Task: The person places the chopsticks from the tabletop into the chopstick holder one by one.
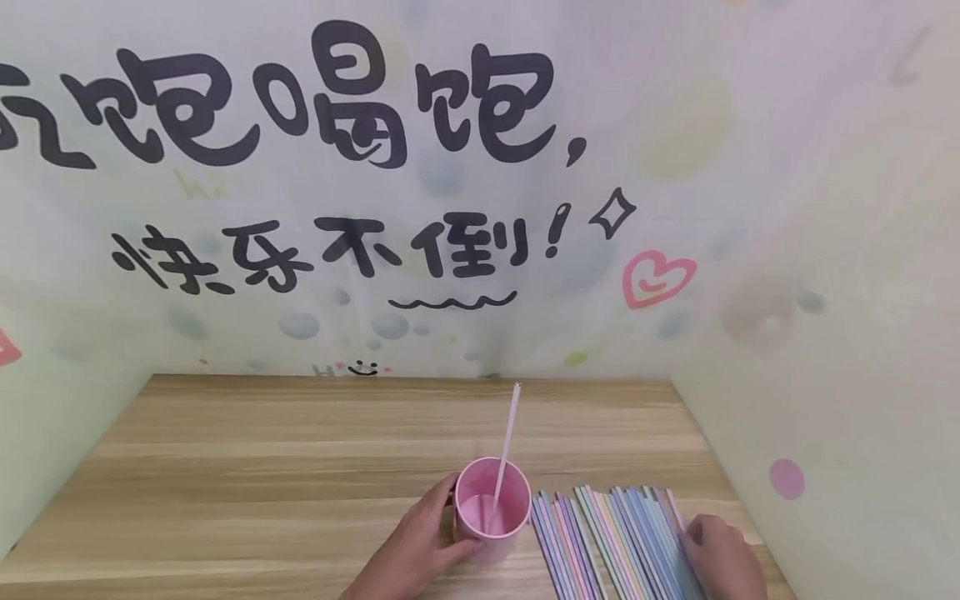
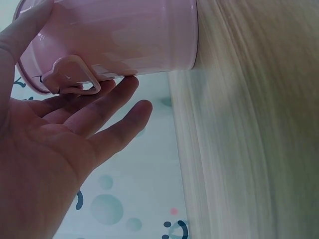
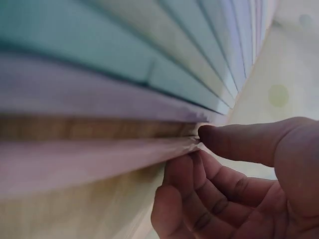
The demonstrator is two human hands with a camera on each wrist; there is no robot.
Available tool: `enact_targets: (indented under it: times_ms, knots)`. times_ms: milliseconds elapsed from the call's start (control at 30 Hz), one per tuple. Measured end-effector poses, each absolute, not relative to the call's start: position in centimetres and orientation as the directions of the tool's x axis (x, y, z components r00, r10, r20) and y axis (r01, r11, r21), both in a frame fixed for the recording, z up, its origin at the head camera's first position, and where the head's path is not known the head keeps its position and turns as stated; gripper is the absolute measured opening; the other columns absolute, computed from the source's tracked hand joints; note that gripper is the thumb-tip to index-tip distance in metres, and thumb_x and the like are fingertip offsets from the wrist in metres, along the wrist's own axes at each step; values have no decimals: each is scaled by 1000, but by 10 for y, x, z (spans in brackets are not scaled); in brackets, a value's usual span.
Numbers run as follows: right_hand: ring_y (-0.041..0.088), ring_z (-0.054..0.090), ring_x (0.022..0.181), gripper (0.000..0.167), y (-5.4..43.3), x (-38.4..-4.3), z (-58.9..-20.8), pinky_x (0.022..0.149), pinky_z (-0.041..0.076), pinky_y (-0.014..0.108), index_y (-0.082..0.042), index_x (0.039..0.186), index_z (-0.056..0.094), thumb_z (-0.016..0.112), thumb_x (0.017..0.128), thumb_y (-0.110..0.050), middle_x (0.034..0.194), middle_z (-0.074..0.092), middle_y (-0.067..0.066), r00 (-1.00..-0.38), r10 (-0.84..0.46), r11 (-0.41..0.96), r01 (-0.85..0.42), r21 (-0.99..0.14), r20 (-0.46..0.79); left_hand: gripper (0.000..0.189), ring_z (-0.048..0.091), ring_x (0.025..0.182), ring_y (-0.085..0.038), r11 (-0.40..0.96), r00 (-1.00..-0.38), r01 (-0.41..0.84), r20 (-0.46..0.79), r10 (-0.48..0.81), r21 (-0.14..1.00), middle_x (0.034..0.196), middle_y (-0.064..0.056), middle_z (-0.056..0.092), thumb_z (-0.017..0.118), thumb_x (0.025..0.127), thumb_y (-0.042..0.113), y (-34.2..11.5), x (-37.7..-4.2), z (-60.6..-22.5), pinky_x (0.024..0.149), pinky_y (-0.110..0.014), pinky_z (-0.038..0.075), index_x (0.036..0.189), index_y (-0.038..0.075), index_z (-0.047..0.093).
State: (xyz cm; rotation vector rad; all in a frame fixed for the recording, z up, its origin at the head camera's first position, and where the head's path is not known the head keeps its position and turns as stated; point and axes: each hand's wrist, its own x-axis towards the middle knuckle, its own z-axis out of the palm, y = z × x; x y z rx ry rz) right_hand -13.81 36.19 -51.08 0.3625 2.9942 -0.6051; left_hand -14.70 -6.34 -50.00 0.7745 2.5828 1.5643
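In the head view, my left hand [image 1: 420, 537] holds the side of a pink mug [image 1: 491, 546], thumb at the front and fingers behind. The left wrist view shows the mug's wire-like handle [image 2: 75, 67] beside those fingers. A pale pink straw [image 1: 508, 429] leans in the mug, its top end above the rim. To the right lies a row of many pastel straws [image 1: 622, 542]. At the right end of that row is my right hand [image 1: 723, 554]. The right wrist view has its thumb and fingertips pinching the end of a pink straw [image 3: 94, 159], slightly apart from its purple neighbour.
The wood-grain table [image 1: 262, 483] meets a white wall [image 1: 450, 333] with black lettering at the back. Another wall [image 1: 825, 417] stands close on the right, just past my right hand.
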Motion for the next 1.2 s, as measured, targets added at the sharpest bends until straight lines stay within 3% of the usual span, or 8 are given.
enact_targets:
  times_ms: [367, 533, 667, 800, 1033, 1200]
  knots:
    - [22, 51, 62, 8, 368, -137, -495, 52, 40, 36, -4, 82, 62, 61, 87, -11, 69, 57, 4, -971, 221, 904, 239, -354, -90, 81, 55, 124, -29, 369, -878, 388, 217, 426, 844, 137, -11, 55, 78, 86, 30, -63, -147, -499, 103, -50, 48, 150, 5, 35]
    - [22, 56, 63, 19, 367, -143, -476, 54, 48, 39, 7, 94, 61, 53, 96, -10, 75, 62, 8, -979, 199, 897, 201, -393, -48, 81, 55, 123, -29, 367, -880, 385, 216, 424, 847, 137, -11, 56, 79, 85, 28, -63, -147, -499, 103, -50, 48, 150, 5, 35]
    - [20, 62, 62, 29, 353, -147, -461, 56, 53, 38, 13, 110, 55, 47, 100, -12, 83, 68, 14, -978, 206, 854, 201, -481, -42, 81, 54, 124, -30, 381, -881, 387, 213, 423, 840, 138, -11, 55, 79, 85, 27, -63, -147, -499, 103, -50, 48, 150, 5, 35]
    - [18, 65, 57, 32, 332, -150, -448, 53, 54, 33, 12, 118, 49, 43, 103, -16, 82, 69, 16, -973, 229, 785, 204, -585, -32, 81, 54, 124, -29, 379, -880, 386, 212, 425, 841, 138, -11, 55, 80, 85, 26, -63, -147, -500, 103, -49, 49, 149, 5, 36]
    - [18, 66, 56, 31, 292, -162, -422, 51, 56, 27, 7, 119, 51, 45, 104, -19, 76, 68, 13, -959, 271, 703, 141, -697, 78, 81, 53, 125, -29, 377, -881, 383, 209, 425, 843, 139, -10, 54, 79, 85, 28, -63, -146, -500, 103, -50, 48, 150, 5, 36]
    - [19, 66, 55, 26, 260, -172, -401, 50, 59, 30, 4, 115, 52, 49, 104, -19, 76, 66, 17, -935, 291, 601, 15, -799, 201, 81, 54, 124, -29, 381, -883, 381, 211, 419, 842, 138, -10, 55, 79, 86, 31, -63, -146, -499, 103, -49, 48, 149, 5, 36]
